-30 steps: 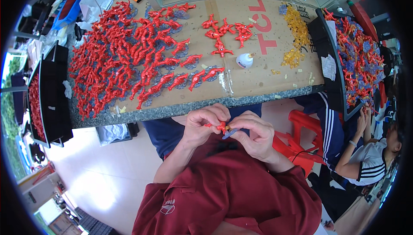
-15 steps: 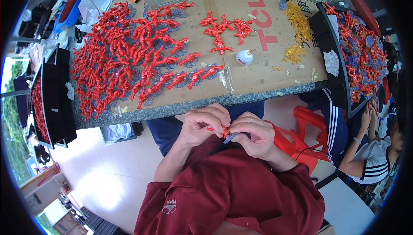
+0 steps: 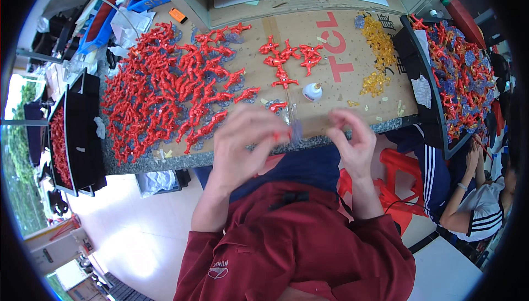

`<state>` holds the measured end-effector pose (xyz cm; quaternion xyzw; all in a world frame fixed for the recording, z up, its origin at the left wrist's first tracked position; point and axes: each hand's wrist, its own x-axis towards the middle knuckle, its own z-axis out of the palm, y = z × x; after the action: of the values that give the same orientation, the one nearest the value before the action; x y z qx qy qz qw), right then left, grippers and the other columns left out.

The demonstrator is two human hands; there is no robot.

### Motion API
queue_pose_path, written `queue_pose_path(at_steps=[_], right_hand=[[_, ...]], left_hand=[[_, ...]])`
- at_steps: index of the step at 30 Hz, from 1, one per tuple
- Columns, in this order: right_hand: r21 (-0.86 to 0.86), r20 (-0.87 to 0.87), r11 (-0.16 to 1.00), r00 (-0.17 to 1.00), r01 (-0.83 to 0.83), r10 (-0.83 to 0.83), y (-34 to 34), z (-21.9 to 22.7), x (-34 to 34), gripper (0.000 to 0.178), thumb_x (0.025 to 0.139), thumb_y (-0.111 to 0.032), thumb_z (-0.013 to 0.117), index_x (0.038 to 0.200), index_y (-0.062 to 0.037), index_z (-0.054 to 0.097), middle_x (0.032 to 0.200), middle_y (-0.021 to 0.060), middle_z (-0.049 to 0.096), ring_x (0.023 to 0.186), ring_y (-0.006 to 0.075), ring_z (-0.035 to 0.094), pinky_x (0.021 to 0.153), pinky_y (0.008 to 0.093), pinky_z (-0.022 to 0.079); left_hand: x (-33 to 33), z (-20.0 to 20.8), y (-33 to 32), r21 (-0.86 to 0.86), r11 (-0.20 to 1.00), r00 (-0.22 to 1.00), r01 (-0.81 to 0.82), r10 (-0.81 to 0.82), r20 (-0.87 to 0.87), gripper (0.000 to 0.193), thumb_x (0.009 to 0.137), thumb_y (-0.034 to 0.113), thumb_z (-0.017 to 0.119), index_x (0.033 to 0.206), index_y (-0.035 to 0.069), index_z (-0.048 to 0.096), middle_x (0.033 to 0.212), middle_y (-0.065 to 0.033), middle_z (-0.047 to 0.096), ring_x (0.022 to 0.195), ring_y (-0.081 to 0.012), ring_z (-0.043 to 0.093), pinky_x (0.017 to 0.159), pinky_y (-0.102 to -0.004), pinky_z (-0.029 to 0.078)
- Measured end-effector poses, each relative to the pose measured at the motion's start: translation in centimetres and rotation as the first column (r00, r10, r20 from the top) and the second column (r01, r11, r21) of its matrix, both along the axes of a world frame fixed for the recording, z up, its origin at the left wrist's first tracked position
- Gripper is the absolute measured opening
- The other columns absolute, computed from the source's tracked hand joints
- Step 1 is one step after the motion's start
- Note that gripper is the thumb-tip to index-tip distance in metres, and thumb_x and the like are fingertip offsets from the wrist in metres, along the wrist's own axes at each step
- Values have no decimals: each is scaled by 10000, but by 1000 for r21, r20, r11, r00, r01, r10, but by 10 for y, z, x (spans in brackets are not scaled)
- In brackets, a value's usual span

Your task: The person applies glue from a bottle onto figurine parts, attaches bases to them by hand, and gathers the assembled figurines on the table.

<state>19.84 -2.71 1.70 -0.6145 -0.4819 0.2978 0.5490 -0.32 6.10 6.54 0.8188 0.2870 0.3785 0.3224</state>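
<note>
Over the table's near edge, my left hand (image 3: 241, 142) is blurred by motion, its fingers closed on a small red toy figure (image 3: 282, 136). A translucent bluish piece (image 3: 297, 131) shows at the figure's right end. To the right, my right hand (image 3: 355, 142) is raised with nothing in it, thumb and fingertips apart. A small white squeeze bottle (image 3: 312, 92) with a narrow tip stands just beyond my hands. Several red figures (image 3: 284, 78) lie behind the bottle. Many more red figures on bluish pieces (image 3: 165, 80) cover the table's left part, partly hidden behind my left hand.
Yellow translucent pieces (image 3: 379, 53) lie at the right on the cardboard sheet (image 3: 344, 100). Beyond them stands a black bin (image 3: 416, 75) of red and bluish parts. Another black bin (image 3: 82, 141) is at the left. A person (image 3: 485, 207) sits at the far right near a red stool (image 3: 394, 160).
My hands have parted and moved forward from near my chest to the table edge. My left hand carries the figure; my right hand has let go. The view has shifted slightly.
</note>
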Motion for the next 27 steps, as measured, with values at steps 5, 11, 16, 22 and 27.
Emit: queue_pose_path(at_steps=[5, 11, 16, 22, 27], right_hand=[[84, 274, 996, 960, 33, -55, 43, 3, 1, 371, 670, -83, 703, 1016, -14, 586, 956, 98, 599, 889, 225, 528, 782, 312, 420], [108, 410, 993, 912, -53, 4, 54, -17, 3, 349, 677, -107, 699, 995, -15, 587, 976, 119, 598, 913, 267, 524, 806, 349, 410], [170, 383, 985, 923, -32, -36, 51, -20, 6, 299, 702, -83, 669, 980, -9, 586, 980, 116, 607, 895, 271, 546, 770, 344, 433], [155, 36, 986, 997, 59, -65, 32, -9, 9, 306, 766, -50, 598, 1057, 14, 528, 1003, 121, 609, 904, 206, 580, 767, 293, 453], [97, -81, 991, 993, 88, -80, 25, -10, 10, 326, 803, -66, 566, 1109, 19, 493, 993, 110, 608, 876, 167, 573, 730, 273, 448]], left_hand=[[31, 5, 60, 365, 890, 876, -272, 386, -289, 157, 638, 68, 683, 793, 70, 658, 753, -60, 607, 849, -214, 534, 810, -382, 343], [44, -3, 79, 436, 891, 733, -125, 380, -565, 169, 654, 87, 658, 823, 83, 651, 902, -48, 602, 965, -233, 478, 890, -439, 264], [59, 0, 80, 505, 834, 776, 221, 163, -610, 223, 647, 92, 660, 869, 104, 648, 1013, -27, 567, 1086, -244, 428, 887, -438, 276], [65, -1, 91, 245, 871, 662, 426, -115, -741, 128, 654, 96, 659, 770, 89, 606, 933, -11, 572, 1060, -207, 447, 833, -389, 302], [63, -6, 93, 198, 866, 644, 460, -171, -746, 134, 683, 87, 650, 792, 92, 573, 845, -10, 572, 929, -186, 488, 764, -350, 309]])
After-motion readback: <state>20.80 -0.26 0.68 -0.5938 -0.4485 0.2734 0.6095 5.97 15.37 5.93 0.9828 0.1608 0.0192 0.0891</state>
